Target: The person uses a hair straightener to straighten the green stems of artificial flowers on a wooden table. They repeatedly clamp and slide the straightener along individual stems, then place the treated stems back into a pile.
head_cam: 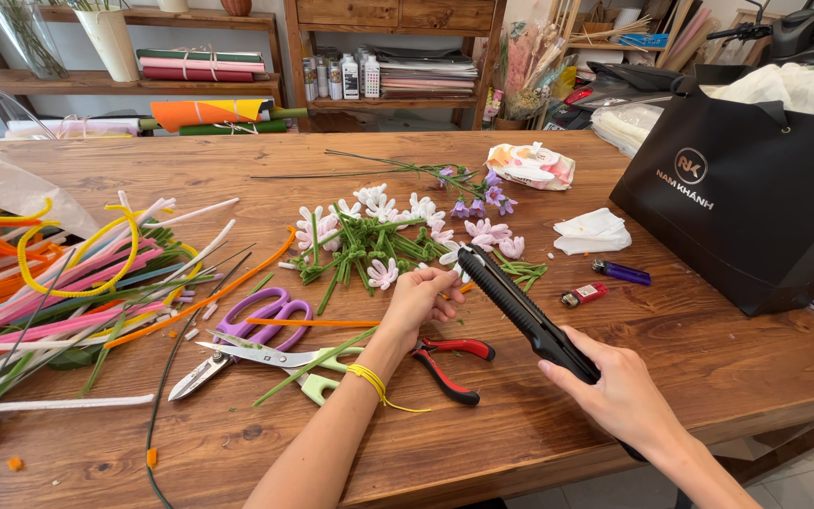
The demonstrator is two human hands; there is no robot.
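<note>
1. Wooden planks make up the broad table (237, 443), with shelves of rolled paper and bottles along the wall behind it; the head view looks down on both bare forearms reaching in from the near edge.
2. Right hand (619, 391) comes in from the lower right, wrist bent slightly inward; its fingers are clenched around the handle of a long black heating tool (520, 306), which slants up and to the left from the palm, its tip ending just beside the left fingertips.
3. Left hand (416, 300) stretches forward from the bottom centre, palm down, a yellow band (369, 380) round the wrist; its fingertips pinch a small white piece at the tool's tip, too small to tell what exactly.
4. Just beyond the left hand lies a cluster of white and pink pipe-cleaner flowers (379, 236) on green stems; purple ones sit a little farther off.
5. Under the left forearm lie red-handled pliers (449, 363) and pale green snips (266, 358); purple scissors (266, 316) rest left of the wrist.
6. Far to the left of that hand sprawls a heap of coloured pipe cleaners (68, 283).
7. Beyond the right hand are two lighters (605, 283) and a black paper bag (756, 207).
</note>
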